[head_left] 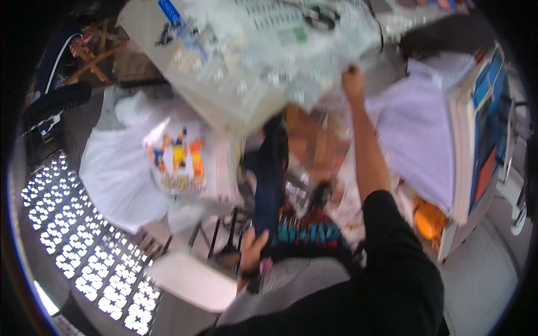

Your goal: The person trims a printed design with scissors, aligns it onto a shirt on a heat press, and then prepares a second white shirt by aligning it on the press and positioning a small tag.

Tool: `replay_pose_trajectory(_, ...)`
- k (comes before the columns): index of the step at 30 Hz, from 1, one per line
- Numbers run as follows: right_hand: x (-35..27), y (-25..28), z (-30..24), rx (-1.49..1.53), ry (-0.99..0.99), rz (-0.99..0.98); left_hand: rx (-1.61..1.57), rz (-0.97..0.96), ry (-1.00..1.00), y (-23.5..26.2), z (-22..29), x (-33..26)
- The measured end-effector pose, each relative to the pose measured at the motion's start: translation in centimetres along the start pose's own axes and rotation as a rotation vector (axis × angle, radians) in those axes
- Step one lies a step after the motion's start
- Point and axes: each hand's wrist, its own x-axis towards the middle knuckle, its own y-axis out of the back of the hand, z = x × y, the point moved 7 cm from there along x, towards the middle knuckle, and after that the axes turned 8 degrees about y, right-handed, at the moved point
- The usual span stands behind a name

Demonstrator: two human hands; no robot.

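Note:
My right hand [352, 84] reaches out over the near right edge of a work table [224, 115]. Its fingers are closed, and a small dark spot shows at their tips; blur hides what they hold, if anything. Down by my lap, my left hand [253, 249] lies against my dark trouser leg [269, 196], thumb and fingers apart. Clear plastic [263, 61] covers much of the tabletop, with several small shiny transparent pieces [274, 77] on it. A blue strip-shaped item [169, 11] and a dark, rounded item [322, 18] lie farther back.
White cloth with a colourful figure print [179, 157] hangs at the left of the table. Lavender cloth [414, 129] drapes on the right, beside a blue-and-white upright stack [485, 123]. An orange object [430, 218] sits below it. A pierced block wall [95, 252] stands lower left.

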Motion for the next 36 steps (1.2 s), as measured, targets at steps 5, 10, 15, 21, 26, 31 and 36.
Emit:
replay_pose_trajectory(5,-22.1,10.0,-5.2,-0.209,-0.285,0.08,-0.248,-0.217,-0.138,-6.0,1.7,-2.3)
replay_pose_trajectory(10,-38.3,5.5,-2.2,0.394,-0.875,0.006,0.107,-0.525,-0.291,-12.6,1.2,-11.1)
replay_pose_trajectory(15,-39.8,14.4,-10.2,0.675,-1.07,-0.153,0.635,-0.843,-0.152,-21.1,-6.1,-20.7)
replay_pose_trajectory(21,-52.3,37.7,-16.4,0.352,-0.491,0.199,0.446,-0.282,-0.74,-22.8,-8.4,-27.9)
replay_pose_trajectory(26,-66.8,52.5,-25.9,0.676,-0.419,0.518,0.357,-0.499,-0.907,-28.3,-9.3,-30.9)
replay_pose_trajectory(31,-73.2,59.9,-33.7,0.468,-0.437,0.713,0.614,-0.398,-0.629,-32.0,-13.2,-26.6)
replay_pose_trajectory(36,-78.2,63.9,-38.2,0.442,-0.374,0.745,0.473,-0.429,-0.687,-35.2,-19.4,-24.9)
